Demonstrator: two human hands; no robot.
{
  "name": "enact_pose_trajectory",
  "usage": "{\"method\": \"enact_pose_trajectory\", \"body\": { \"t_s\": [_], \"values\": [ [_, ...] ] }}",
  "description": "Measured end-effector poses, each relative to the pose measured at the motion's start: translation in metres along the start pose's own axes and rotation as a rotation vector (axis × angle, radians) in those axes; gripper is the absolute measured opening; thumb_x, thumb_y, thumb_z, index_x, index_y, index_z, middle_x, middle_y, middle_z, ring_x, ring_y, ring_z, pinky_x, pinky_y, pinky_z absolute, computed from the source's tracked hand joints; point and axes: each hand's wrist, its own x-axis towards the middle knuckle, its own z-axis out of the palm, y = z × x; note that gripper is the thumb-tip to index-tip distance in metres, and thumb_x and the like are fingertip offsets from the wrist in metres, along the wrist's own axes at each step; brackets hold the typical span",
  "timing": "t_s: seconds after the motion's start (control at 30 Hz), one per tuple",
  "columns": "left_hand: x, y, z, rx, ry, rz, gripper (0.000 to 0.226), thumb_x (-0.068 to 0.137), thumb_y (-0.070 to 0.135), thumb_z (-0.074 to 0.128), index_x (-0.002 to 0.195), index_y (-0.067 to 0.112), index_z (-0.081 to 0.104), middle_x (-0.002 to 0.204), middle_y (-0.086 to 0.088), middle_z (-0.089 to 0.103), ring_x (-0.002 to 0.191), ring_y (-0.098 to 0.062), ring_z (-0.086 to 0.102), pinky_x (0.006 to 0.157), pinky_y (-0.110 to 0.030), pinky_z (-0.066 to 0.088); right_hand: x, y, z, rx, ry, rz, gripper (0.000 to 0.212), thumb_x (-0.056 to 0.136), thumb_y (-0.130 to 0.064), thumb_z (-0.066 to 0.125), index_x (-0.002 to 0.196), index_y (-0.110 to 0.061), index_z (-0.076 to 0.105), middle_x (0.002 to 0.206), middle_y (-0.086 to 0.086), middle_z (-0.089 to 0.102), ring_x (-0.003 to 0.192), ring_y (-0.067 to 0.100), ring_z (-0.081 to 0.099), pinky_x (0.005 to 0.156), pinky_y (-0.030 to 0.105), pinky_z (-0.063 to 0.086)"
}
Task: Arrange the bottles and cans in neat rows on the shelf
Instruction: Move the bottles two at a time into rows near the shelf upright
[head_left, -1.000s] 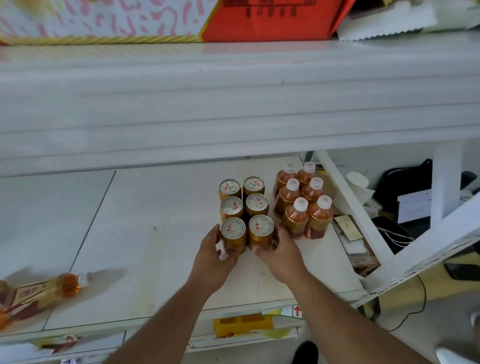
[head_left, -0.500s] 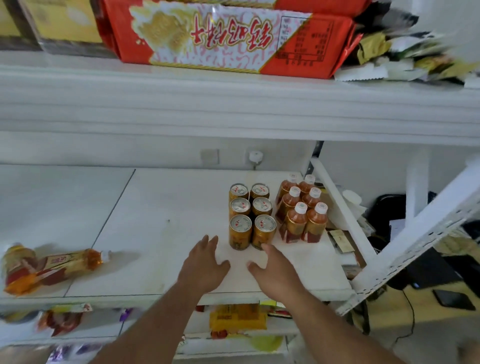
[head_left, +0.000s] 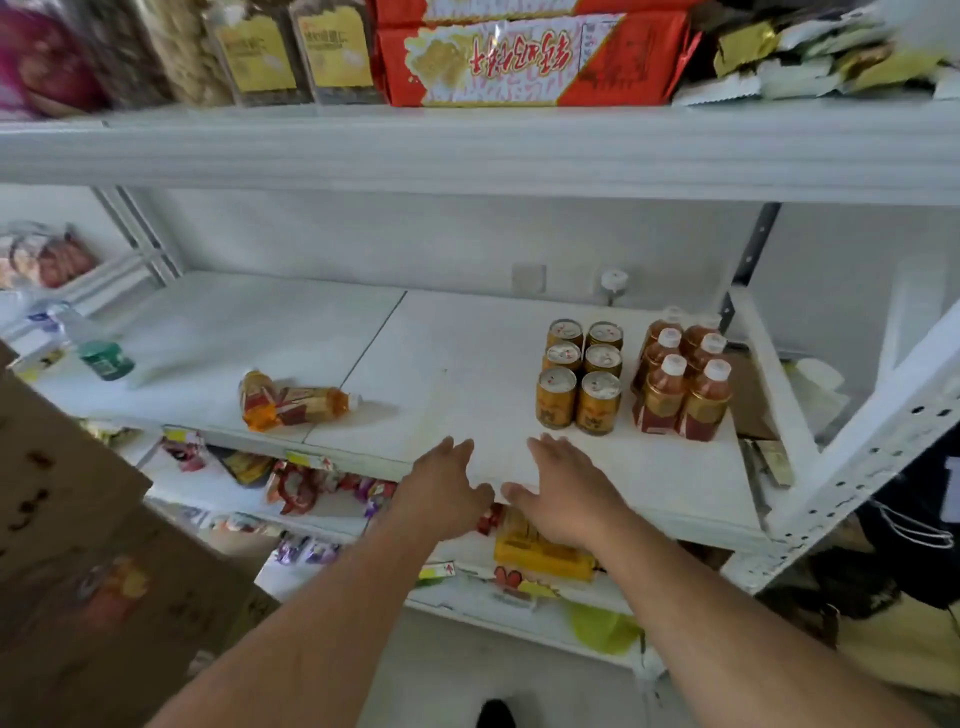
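Observation:
Several gold cans (head_left: 581, 374) stand in two neat columns on the white shelf (head_left: 467, 364), right of centre. Beside them on the right stand several amber bottles with white caps (head_left: 681, 379), also in two columns. Two amber bottles (head_left: 291, 400) lie on their sides near the shelf's front, left of centre. A green-labelled bottle (head_left: 101, 356) lies at the far left. My left hand (head_left: 447, 488) and my right hand (head_left: 561, 493) hover open over the shelf's front edge, in front of the cans, holding nothing.
The upper shelf (head_left: 467, 150) carries a red biscuit pack (head_left: 530, 57) and several snack bags. Lower shelves hold packets, one a yellow pack (head_left: 540, 551). A brown cardboard box (head_left: 78, 545) stands at the lower left. A white diagonal brace (head_left: 878, 457) bounds the right side.
My hands have let go of the front cans and drawn back to the shelf's front edge. The camera has pulled back and left, bringing the lying bottles and the box into view.

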Motion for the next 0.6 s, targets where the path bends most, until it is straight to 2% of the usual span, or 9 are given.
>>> {"method": "enact_pose_trajectory", "body": {
  "t_s": [0.27,0.37,0.43,0.6],
  "values": [
    [-0.068,-0.042,-0.011,-0.01,0.042,-0.1,0.075,0.09,0.045,0.051,0.156,0.023,0.023,0.165,-0.001,0.014,0.148,-0.025,0.021,0.115,-0.041,0.03,-0.036,-0.045,0.027,0.02,-0.098,-0.087,0.082,0.099,-0.06,0.04,0.161,-0.018,0.008,0.169,0.003,0.003,0.154,0.022,0.002,0.123,0.04,0.012],
    [-0.084,-0.062,-0.018,-0.035,0.068,-0.107,0.075,0.091,0.041,0.053,0.156,0.022,0.022,0.164,-0.002,0.015,0.15,-0.022,0.016,0.118,-0.04,0.026,-0.045,-0.07,0.033,0.022,-0.098,-0.113,0.083,0.098,-0.063,0.039,0.16,-0.016,0.012,0.168,0.005,0.008,0.154,0.024,0.007,0.123,0.041,0.014],
    [-0.093,-0.078,-0.022,-0.049,0.096,-0.094,0.074,0.09,0.041,0.054,0.156,0.021,0.025,0.163,-0.002,0.019,0.149,-0.021,0.021,0.117,-0.04,0.028,-0.05,-0.086,0.037,0.031,-0.098,-0.122,0.083,0.097,-0.064,0.039,0.16,-0.016,0.014,0.168,0.005,0.01,0.153,0.024,0.01,0.123,0.041,0.015],
    [-0.113,-0.127,-0.039,-0.065,0.137,-0.073,0.072,0.091,0.04,0.056,0.155,0.022,0.028,0.163,0.001,0.022,0.147,-0.021,0.024,0.116,-0.038,0.029,-0.052,-0.134,0.06,0.037,-0.084,-0.112,0.08,0.098,-0.055,0.048,0.16,-0.016,0.015,0.167,0.005,0.015,0.152,0.025,0.016,0.12,0.039,0.019]
  ]
}}
